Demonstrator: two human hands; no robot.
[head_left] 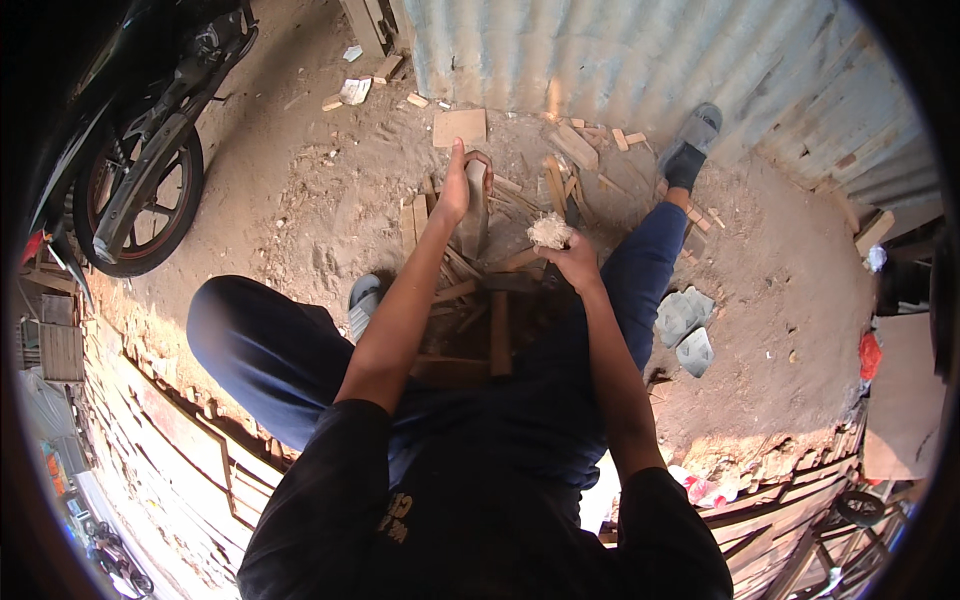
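My left hand [457,190] is out in front of me, its fingers wrapped over the upper end of a greyish wooden block [473,228] and its thumb sticking up. To its right, my right hand [577,263] grips a pale, shaggy clump of fibre [549,231] that looks like straw or wood shavings. The clump and the block are apart. Between my legs, below both hands, stands a low wooden frame [501,335]. Several loose wood strips [556,180] lie on the dirt around it.
A corrugated metal wall [600,60] closes off the far side. A motorcycle [150,190] is parked at the far left. A flat board [459,127] lies beyond my left hand, and grey flat pieces [684,316] lie right of my leg. Scrap wood [574,147] litters the wall's foot.
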